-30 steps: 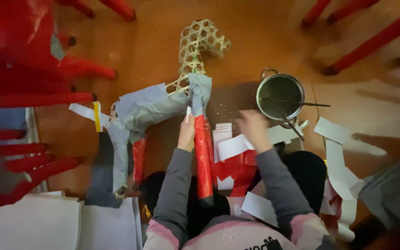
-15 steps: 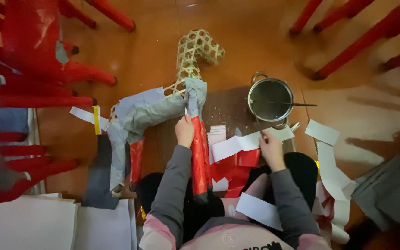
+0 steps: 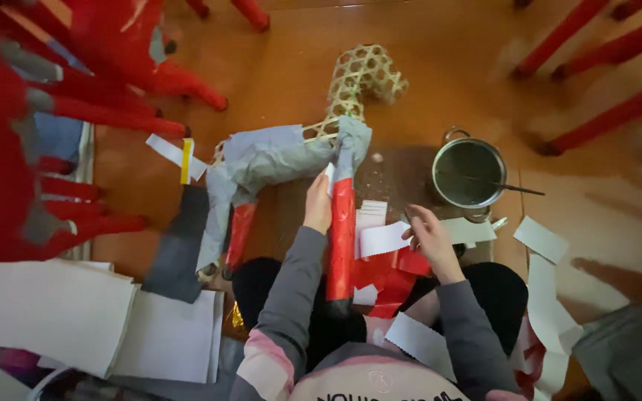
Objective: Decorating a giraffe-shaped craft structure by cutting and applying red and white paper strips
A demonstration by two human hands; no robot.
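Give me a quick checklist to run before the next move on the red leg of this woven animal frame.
1. Left hand steadying the red leg: ok, its grip rests on the leg's upper part.
2. Right hand has a paper strip: ok, fingers are on the white strip beside the leg.
3. Metal pot within reach: ok, it stands on the floor just beyond the right hand, a thin stick lying across it.
4. Contents of the pot: cannot tell, the inside is dark.
5. Frame coverage: not ok, the woven head and neck are bare.
6. Spare strips: ok, white strips lie to the right.
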